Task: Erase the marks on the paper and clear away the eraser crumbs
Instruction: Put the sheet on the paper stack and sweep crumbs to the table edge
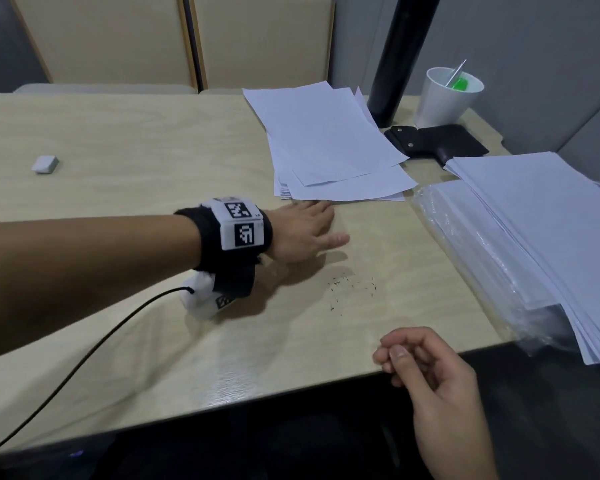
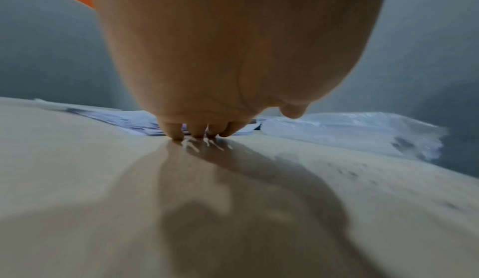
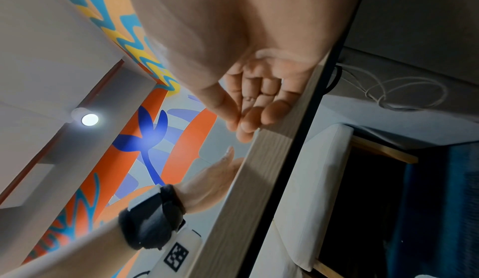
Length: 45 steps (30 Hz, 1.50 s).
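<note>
- Left hand (image 1: 302, 233) is stretched out flat over the middle of the pale wood surface (image 1: 125, 140), palm down, fingers straight and together.
- From the left wrist view the fingertips (image 2: 176, 132) touch the surface, right at the near edge of a loose paper pile (image 1: 326, 143).
- That grip is spread flat and holding nothing.
- The eraser crumbs (image 1: 352, 289), a thin scatter of dark specks, lie on the bare surface at about 5 o'clock from the left hand, just beside its shadow.
- Right hand (image 1: 430, 362) hangs at the near edge of the surface, at 5 o'clock from the crumbs, palm up, fingers loosely curled toward the thumb.
- The right wrist view shows that cupped palm against the surface's edge; nothing visible in that grip.
- The eraser (image 1: 45, 164), a small grey-white block, sits alone far off at 10 o'clock from the left hand, well apart from both hands.
- The loose paper pile lies at 12 o'clock from the left hand, its sheets fanned out unevenly.
- A second paper stack (image 1: 548, 237) sits at 3 o'clock, partly on clear plastic wrap (image 1: 471, 244).
- At the back, near 1 o'clock: a white cup (image 1: 444, 98) with something green inside, a black post (image 1: 402, 57) and a black pouch (image 1: 440, 142).
</note>
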Each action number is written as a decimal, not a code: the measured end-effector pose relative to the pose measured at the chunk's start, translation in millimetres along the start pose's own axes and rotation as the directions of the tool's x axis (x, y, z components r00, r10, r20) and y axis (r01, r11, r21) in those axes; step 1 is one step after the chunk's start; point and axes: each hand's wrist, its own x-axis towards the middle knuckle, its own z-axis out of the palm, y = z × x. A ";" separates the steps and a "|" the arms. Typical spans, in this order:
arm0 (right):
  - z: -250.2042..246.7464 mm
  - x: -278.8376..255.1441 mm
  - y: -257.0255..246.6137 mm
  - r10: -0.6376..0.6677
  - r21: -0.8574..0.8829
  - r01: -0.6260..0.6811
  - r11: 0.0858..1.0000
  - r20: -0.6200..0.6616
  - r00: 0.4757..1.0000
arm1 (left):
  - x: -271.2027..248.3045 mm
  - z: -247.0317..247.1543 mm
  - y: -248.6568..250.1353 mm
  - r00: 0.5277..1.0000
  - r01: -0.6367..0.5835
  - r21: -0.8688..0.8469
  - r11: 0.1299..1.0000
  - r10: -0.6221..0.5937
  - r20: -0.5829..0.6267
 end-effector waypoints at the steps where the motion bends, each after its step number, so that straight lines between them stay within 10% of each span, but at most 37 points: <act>1: 0.0 -0.3 0.1 0.001 -0.003 -0.001 1.000 -0.002 1.000 | 1.3 -5.2 -1.0 0.999 0.010 -0.116 0.993 -0.015 -0.044; 8: 0.9 0.0 0.9 -0.001 -0.018 0.001 1.000 0.002 1.000 | 1.2 -21.1 -20.2 0.949 0.042 -0.381 0.923 -0.156 -0.273; 16: 0.9 -0.3 1.2 -0.006 -0.011 0.006 1.000 -0.003 1.000 | -8.9 15.0 8.3 0.998 -0.048 0.106 0.993 0.043 0.047; 22: 0.9 0.8 5.1 -0.020 -0.006 0.020 1.000 -0.008 1.000 | -41.8 21.1 51.9 0.937 -0.324 -0.094 0.941 0.333 0.103; 29: 0.4 -0.6 4.3 -0.016 0.015 0.016 1.000 0.000 1.000 | -31.2 29.0 3.3 0.963 0.267 0.104 0.958 -0.269 0.007; 35: -3.3 0.3 6.4 -0.047 0.098 0.047 0.994 -0.009 0.999 | -45.4 38.6 73.0 0.974 -0.149 -0.085 0.985 0.161 0.157; 45: -40.6 11.5 4.7 -0.043 0.217 0.080 0.973 -0.171 0.984 | -78.9 34.4 89.2 0.922 -0.338 -0.003 0.941 0.332 0.201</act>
